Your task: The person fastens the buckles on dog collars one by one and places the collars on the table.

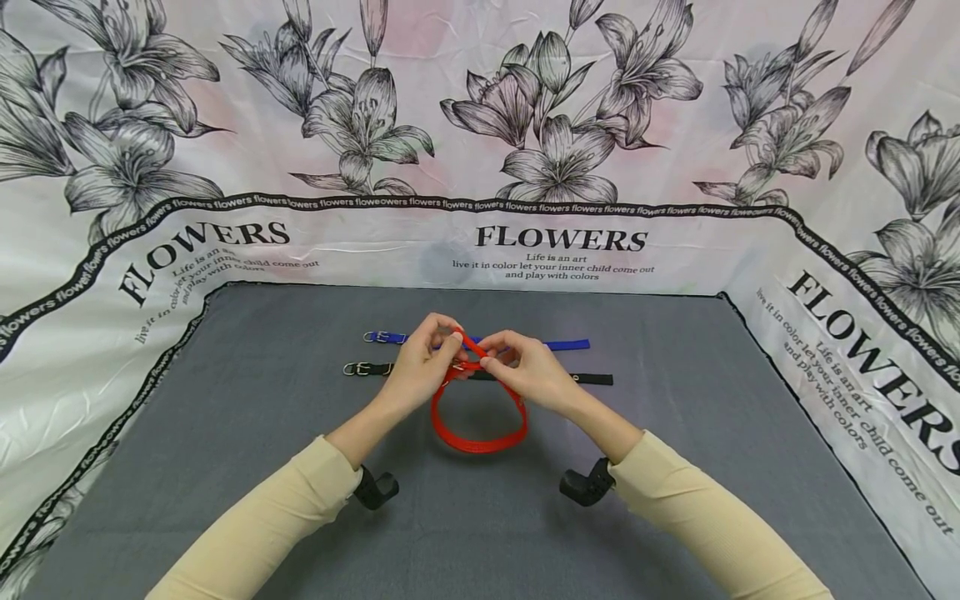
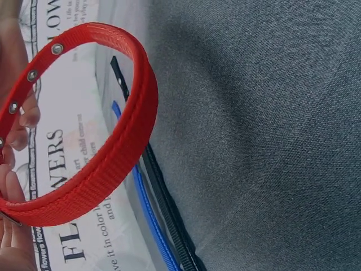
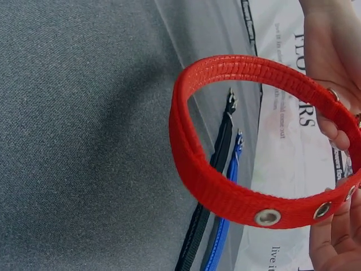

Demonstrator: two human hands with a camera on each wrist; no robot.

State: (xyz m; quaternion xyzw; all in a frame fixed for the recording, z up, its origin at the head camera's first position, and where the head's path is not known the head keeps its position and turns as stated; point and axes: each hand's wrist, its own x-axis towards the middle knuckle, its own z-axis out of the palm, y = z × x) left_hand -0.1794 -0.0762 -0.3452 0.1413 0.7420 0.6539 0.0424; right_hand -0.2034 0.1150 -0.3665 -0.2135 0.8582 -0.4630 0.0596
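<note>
A red collar [image 1: 480,446] with metal eyelets hangs as a loop below both hands, held above the table. The left hand [image 1: 423,362] pinches it near the buckle, and the right hand [image 1: 532,371] pinches the strap end close beside. In the left wrist view the red band [image 2: 144,101] curves round, with the left fingers [image 2: 14,226] at its buckle. The right wrist view shows the collar [image 3: 225,197] with its eyelets; the buckle area is partly hidden by fingers.
Behind the hands, a blue collar [image 1: 567,344] and a black collar [image 1: 597,379] lie straight, side by side, on the grey cloth [image 1: 262,417]. A white flowered sheet [image 1: 405,242] rises behind and at both sides.
</note>
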